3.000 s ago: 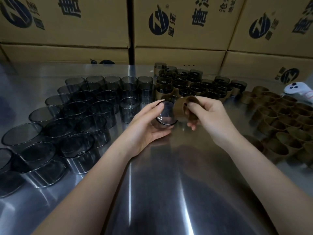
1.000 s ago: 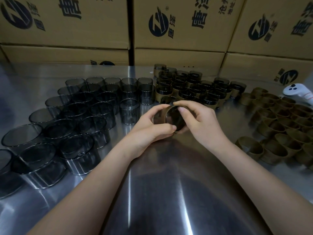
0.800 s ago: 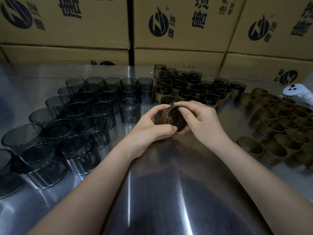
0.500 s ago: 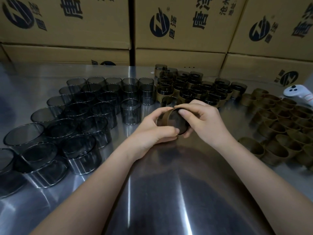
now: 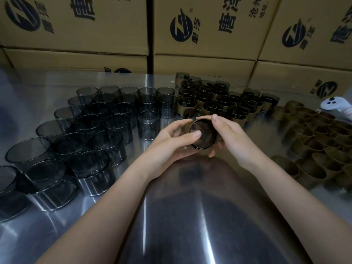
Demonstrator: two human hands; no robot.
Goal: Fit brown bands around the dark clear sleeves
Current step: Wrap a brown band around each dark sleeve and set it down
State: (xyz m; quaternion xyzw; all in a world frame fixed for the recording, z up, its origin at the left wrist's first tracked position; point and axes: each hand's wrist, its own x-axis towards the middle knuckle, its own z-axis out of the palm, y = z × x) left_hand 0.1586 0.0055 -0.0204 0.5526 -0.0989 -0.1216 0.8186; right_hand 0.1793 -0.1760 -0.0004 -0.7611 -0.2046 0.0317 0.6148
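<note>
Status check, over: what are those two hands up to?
Left hand and right hand both hold one dark sleeve. Brown band sits around it. Nothing blocking.

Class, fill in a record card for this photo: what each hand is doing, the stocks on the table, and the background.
Left hand: grips the held sleeve, thumb on its near rim
Right hand: pinches the brown band around that sleeve
Bare sleeves: upright in rows, on the left
Banded sleeves: clustered at the far middle
Loose bands: massed on the right
Table: shiny metal
Behind: cardboard boxes; white controller at far right
</note>
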